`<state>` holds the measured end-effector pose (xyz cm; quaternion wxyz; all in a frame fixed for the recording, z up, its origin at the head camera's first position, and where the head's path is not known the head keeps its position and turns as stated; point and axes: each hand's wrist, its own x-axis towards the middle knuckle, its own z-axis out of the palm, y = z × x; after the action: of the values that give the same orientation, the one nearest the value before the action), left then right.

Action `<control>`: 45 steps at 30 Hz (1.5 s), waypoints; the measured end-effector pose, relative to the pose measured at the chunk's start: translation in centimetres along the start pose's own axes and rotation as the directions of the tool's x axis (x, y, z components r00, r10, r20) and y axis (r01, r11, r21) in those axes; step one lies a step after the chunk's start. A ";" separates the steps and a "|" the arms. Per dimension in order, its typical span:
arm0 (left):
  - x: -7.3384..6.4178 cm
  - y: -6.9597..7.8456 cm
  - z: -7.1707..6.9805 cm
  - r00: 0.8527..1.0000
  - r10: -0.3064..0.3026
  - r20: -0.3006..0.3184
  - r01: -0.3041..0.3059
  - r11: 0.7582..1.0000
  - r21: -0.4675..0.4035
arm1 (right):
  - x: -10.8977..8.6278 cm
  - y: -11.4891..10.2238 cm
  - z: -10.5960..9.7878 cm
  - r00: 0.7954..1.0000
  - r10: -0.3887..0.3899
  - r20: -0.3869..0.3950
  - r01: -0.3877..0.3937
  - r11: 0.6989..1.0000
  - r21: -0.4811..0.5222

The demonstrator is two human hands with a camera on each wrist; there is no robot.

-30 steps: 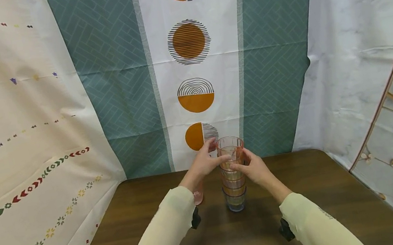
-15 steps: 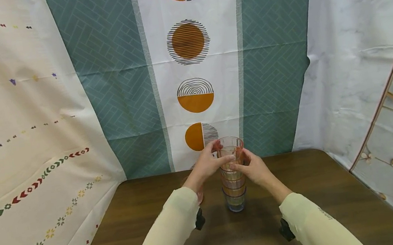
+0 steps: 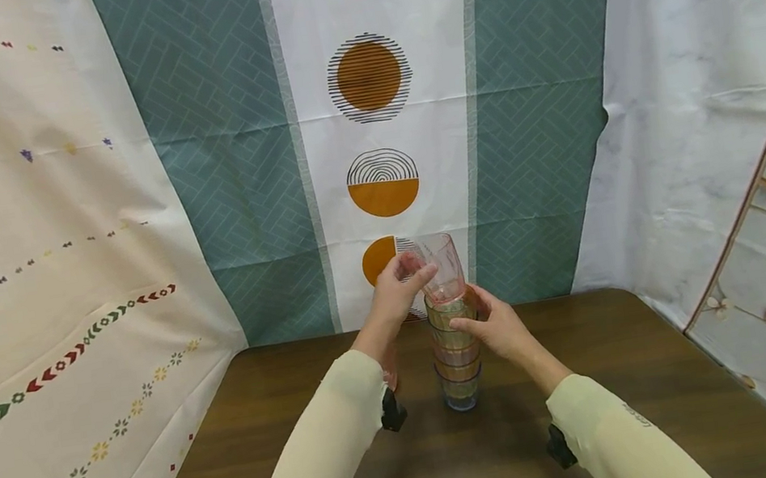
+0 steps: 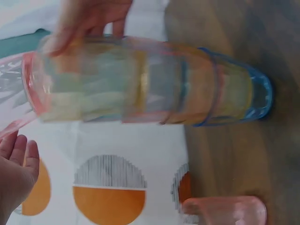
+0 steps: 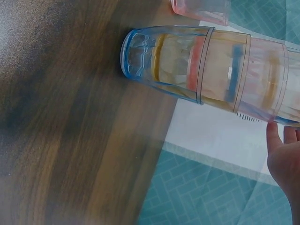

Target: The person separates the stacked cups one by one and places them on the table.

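A tall stack of nested clear tumblers (image 3: 456,359) in blue, yellow, pink and orange tints stands upright on the table. My right hand (image 3: 501,328) grips its upper part from the right, thumb in front. My left hand (image 3: 393,290) pinches a pink tumbler (image 3: 447,267) by its left side. That tumbler is tilted, its base right at the mouth of the stack's top cup. In the left wrist view, the pink tumbler (image 4: 14,86) reaches in at the left, partly out of frame. The right wrist view shows the blue bottom cup (image 5: 140,54) resting on the wood.
A second pink tumbler (image 3: 390,373) stands on the dark wooden table (image 3: 280,449) left of the stack, partly hidden by my left forearm. Behind the table hangs a green and white patterned cloth (image 3: 542,167). Other printed cloths hang at both sides.
My left hand has drawn the pink tumbler up out of the top of the stack and tilted it. My right hand has stayed on the stack.
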<state>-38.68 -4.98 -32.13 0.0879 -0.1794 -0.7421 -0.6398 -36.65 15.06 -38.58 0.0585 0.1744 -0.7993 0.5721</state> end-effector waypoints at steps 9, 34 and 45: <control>0.8 1.9 -3.6 0.999 0.028 -0.030 -0.029 0.999 -0.036 | 0.3 0.3 -0.2 1.000 0.004 -0.024 -0.005 1.000 -0.029; -1.3 -3.6 -13.1 0.968 -0.083 -0.237 0.124 0.979 0.164 | 0.1 0.3 0.1 1.000 0.008 -0.030 -0.009 0.999 -0.032; -3.9 -8.7 -15.0 0.944 -0.131 -0.302 0.183 0.972 0.150 | 0.1 0.6 0.2 0.999 0.011 -0.034 -0.012 1.000 -0.025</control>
<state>-39.89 -21.30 -39.00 0.1599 -0.0151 -0.7867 -0.5960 -36.86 14.98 -39.14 0.0709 0.1595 -0.8064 0.5650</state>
